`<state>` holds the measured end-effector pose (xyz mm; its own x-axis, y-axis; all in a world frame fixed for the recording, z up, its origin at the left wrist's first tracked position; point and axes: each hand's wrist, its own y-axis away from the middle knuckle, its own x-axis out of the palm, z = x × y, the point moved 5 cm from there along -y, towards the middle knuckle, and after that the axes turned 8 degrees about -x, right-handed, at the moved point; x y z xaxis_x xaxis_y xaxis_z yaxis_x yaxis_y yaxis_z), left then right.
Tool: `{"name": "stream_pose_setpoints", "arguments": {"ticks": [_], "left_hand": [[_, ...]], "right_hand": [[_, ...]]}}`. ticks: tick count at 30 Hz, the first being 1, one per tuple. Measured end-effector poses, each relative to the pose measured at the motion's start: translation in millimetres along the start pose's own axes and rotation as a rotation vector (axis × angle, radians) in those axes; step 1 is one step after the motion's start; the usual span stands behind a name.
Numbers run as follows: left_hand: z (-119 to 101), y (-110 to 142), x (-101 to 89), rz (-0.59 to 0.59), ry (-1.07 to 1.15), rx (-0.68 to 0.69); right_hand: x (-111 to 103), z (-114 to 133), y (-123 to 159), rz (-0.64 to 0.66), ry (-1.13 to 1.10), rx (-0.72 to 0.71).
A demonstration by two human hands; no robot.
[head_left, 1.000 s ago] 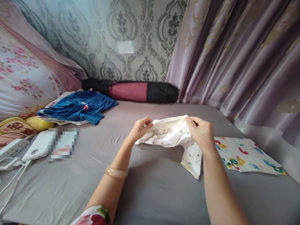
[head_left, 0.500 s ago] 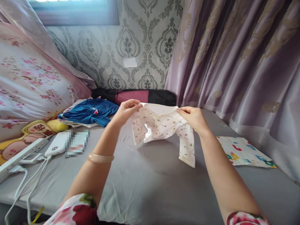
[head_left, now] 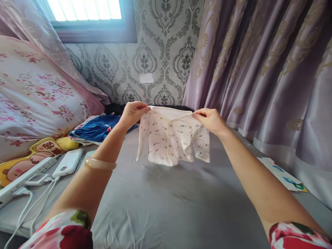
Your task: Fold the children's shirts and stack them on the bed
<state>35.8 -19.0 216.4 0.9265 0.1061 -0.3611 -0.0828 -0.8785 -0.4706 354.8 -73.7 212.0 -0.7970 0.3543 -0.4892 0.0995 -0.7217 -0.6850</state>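
Here, left hand [head_left: 134,114] and right hand [head_left: 210,121], small shirt [head_left: 166,136] pinched between, hanging open

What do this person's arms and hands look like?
Both sleeves carry a red, white and green floral print. A pale, glossy bangle circles the left forearm. Small dark marks dot the left hand; fainter ones show on the right hand.

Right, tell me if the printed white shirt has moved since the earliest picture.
Yes: upward in the view. The top edge of the printed white shirt is now much nearer the white card.
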Motion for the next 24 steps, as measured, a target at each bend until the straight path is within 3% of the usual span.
{"name": "stream_pose_setpoints", "arguments": {"ticks": [3,6,8,11,14,17,21,24], "left_hand": [[-3.1,-0.9,5.8,-0.033,0.178,0.021],[-7.0,-3.6,12.2,-0.015,0.293,-0.003],[-6.9,-6.7,19.7,0.013,0.249,-0.041],[-5.6,-11.6,27.4,-0.037,0.171,-0.073],[-4.9,-15.8,35.3,-0.014,0.145,-0.138],[-10.4,-17.8,34.5,-0.042,0.091,-0.123],[-14.3,-18.6,38.9,0.076,-0.018,-0.102],[-10.4,-21.3,35.7,-0.02,-0.031,-0.105]], "right_hand": [[-6.9,1.2,-4.8,-0.112,0.108,-0.132],[-9.3,-4.4,-9.2,-0.157,0.105,-0.131],[-7.2,-9.1,-11.4,-0.145,0.119,-0.11],[-7.0,-13.2,-12.6,-0.208,0.163,-0.106],[-2.2,-15.0,-14.6,-0.143,0.202,-0.094],[-4.1,-13.3,-17.3,-0.174,0.221,-0.107],[0.4,-14.0,-22.8,-0.097,0.235,-0.103],[0.8,-16.5,-23.5,-0.146,0.29,-0.06]]}}
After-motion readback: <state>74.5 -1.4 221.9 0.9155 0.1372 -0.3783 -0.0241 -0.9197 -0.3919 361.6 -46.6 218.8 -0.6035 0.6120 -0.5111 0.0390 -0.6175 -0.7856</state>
